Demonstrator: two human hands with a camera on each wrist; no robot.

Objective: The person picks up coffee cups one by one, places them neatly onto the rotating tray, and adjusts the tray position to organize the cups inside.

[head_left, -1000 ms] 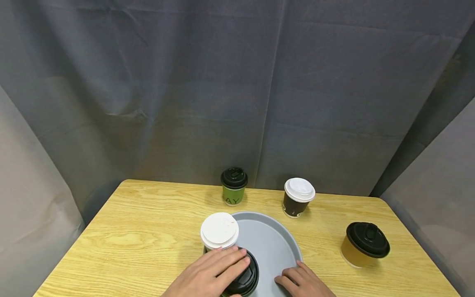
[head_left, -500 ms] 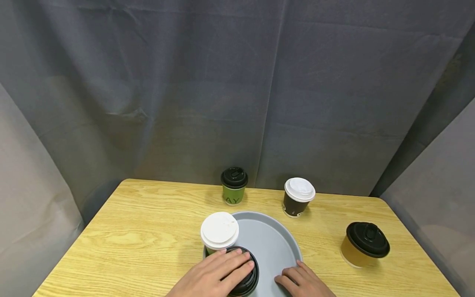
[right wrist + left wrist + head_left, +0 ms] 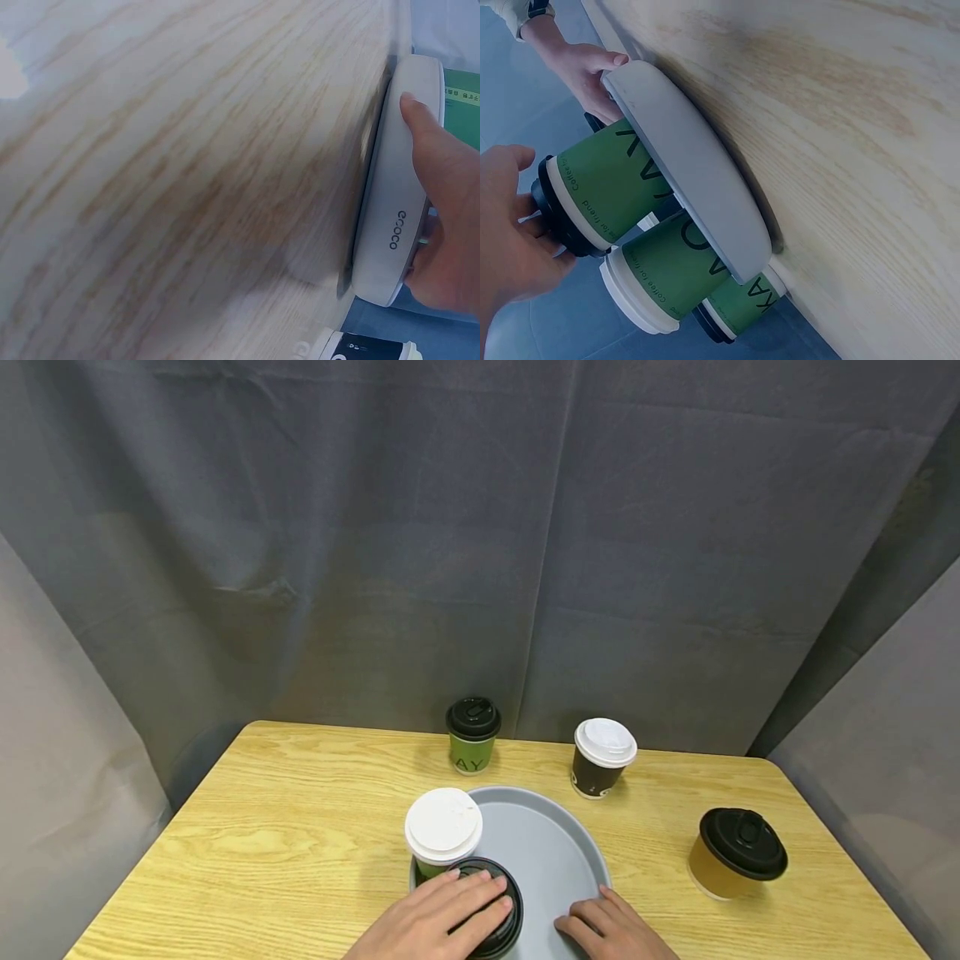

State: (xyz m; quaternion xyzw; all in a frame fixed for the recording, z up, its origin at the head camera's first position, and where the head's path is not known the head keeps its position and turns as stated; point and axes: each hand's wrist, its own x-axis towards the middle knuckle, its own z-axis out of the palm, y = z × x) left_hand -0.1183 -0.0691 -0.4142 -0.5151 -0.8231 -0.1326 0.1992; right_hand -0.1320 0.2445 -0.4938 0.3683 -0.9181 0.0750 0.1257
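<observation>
Only right-wrist view: tray lettering [image 3: 397, 229]

Five lidded cups [image 3: 472, 753] are counted: three green cups [image 3: 667, 266], one dark cup [image 3: 595, 776] and one tan cup [image 3: 711, 868], on which three black lids [image 3: 742, 843] and two white lids [image 3: 443, 821] are noted. Two of the cups, both green, are found on one grey tray [image 3: 551, 843], and three on one wood-grain table [image 3: 285, 843]. One left hand [image 3: 433, 925], one right hand [image 3: 611, 928] and one dark wristband [image 3: 538, 7] are also recorded.
</observation>
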